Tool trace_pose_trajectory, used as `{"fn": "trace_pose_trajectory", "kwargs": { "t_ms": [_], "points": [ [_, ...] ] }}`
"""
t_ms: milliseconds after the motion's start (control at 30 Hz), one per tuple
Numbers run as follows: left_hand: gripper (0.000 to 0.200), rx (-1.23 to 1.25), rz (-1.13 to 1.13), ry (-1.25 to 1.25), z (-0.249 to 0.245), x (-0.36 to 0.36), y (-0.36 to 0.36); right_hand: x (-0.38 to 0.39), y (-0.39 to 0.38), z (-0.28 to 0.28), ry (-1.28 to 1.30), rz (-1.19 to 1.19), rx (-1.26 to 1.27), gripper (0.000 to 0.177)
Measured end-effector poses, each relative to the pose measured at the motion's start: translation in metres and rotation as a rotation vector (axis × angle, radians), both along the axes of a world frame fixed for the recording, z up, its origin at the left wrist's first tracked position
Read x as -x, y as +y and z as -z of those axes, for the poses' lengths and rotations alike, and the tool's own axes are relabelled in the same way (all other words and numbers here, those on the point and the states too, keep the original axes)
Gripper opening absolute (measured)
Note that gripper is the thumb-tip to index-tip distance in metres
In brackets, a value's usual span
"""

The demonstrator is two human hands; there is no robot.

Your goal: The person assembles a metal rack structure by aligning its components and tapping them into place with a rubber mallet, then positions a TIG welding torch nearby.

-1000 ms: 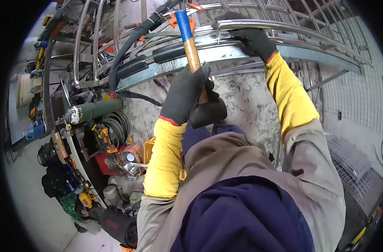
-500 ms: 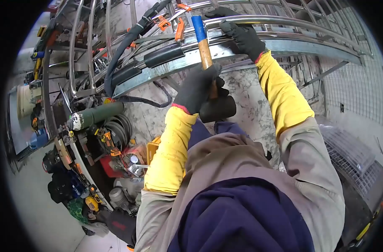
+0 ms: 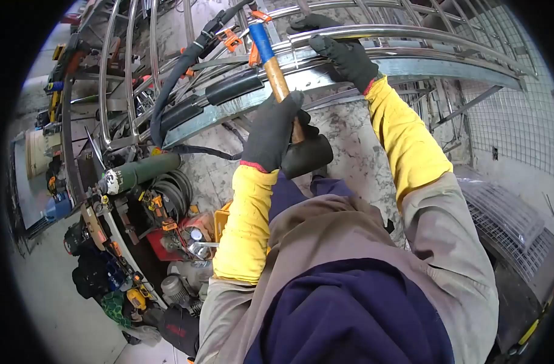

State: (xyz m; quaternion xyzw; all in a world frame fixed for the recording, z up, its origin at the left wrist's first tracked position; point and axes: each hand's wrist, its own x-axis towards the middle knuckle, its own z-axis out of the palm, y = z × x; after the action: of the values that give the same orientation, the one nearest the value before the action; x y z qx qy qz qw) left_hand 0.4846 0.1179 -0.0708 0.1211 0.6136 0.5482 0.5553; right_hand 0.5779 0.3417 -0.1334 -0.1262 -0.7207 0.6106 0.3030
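Note:
My left hand [image 3: 271, 133], in a black glove and yellow sleeve, is wrapped round the wooden handle of a rubber mallet [image 3: 307, 155]. The mallet's black head sits below my fist, near my legs. Its blue handle end points up and away, overlapping the steel tubes. With its black-gloved fingers curled, my right hand [image 3: 350, 60] grips a shiny steel tube [image 3: 404, 30] at the tube's near end. Dark glove fingers also show on the far side of that tube. Under both lies a long flat metal beam [image 3: 313, 76].
Orange clamps [image 3: 231, 40] and a thick black cable [image 3: 173, 82] lie among the tubes at the upper left. A green gas cylinder [image 3: 146, 171], coiled hose [image 3: 170, 191] and power tools crowd the left floor. Wire mesh panels [image 3: 507, 224] lean at the right.
The mallet and my left hand have shifted slightly left, the handle leaning more to the left. My right hand and the tube's near end have also moved a little left.

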Motion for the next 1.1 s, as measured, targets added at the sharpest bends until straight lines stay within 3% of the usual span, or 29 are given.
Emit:
{"fn": "trace_pose_trajectory", "kwargs": {
  "t_ms": [133,200,233,300,333,400,533,733,800,900,933,967,1033,1100],
  "points": [
    [0.035,0.093,0.082,0.019,0.025,0.001,0.007,-0.005,-0.009,-0.021,-0.022,0.007,-0.059,0.052],
    [0.031,-0.012,0.054,-0.251,0.027,-0.004,0.007,-0.011,-0.025,-0.041,-0.220,0.113,0.150,0.050],
    [0.031,-0.013,0.052,-0.251,0.025,-0.003,0.007,-0.010,-0.022,-0.032,-0.220,0.111,0.149,0.050],
    [0.030,0.002,0.051,-0.259,0.019,-0.001,0.006,-0.005,-0.013,-0.007,0.115,0.079,-0.179,0.045],
    [0.030,0.000,0.049,-0.256,0.020,0.002,0.005,-0.004,-0.016,-0.014,0.117,0.077,-0.180,0.045],
    [0.032,0.034,0.124,-0.150,0.023,0.006,0.005,-0.008,-0.023,-0.029,-0.017,0.115,0.094,0.041],
    [0.032,0.001,0.111,-0.198,0.019,0.007,0.006,-0.002,-0.018,-0.018,0.085,0.093,0.028,0.040],
    [0.032,0.029,0.120,-0.177,0.009,0.013,-0.002,-0.003,-0.003,0.007,-0.085,0.110,0.064,0.049],
    [0.036,-0.019,0.193,0.124,0.001,0.014,-0.012,-0.003,0.001,0.017,-0.107,0.124,0.172,0.048],
    [0.034,0.053,0.202,0.347,-0.016,0.021,-0.041,-0.004,-0.005,0.009,-0.043,0.080,0.156,0.049],
    [0.035,0.106,0.106,0.333,-0.038,0.012,-0.052,-0.002,-0.011,-0.005,0.017,0.099,0.053,0.050],
    [0.037,0.092,0.110,0.455,-0.018,0.020,-0.075,0.001,-0.011,-0.005,0.030,0.090,0.056,0.050],
    [0.036,0.080,-0.014,0.394,0.006,0.023,-0.118,0.000,-0.007,0.003,0.037,0.089,0.066,0.049],
    [0.033,0.155,-0.097,0.286,-0.011,0.013,-0.149,0.002,-0.011,0.008,0.099,0.108,0.093,0.047]
  ]
}}
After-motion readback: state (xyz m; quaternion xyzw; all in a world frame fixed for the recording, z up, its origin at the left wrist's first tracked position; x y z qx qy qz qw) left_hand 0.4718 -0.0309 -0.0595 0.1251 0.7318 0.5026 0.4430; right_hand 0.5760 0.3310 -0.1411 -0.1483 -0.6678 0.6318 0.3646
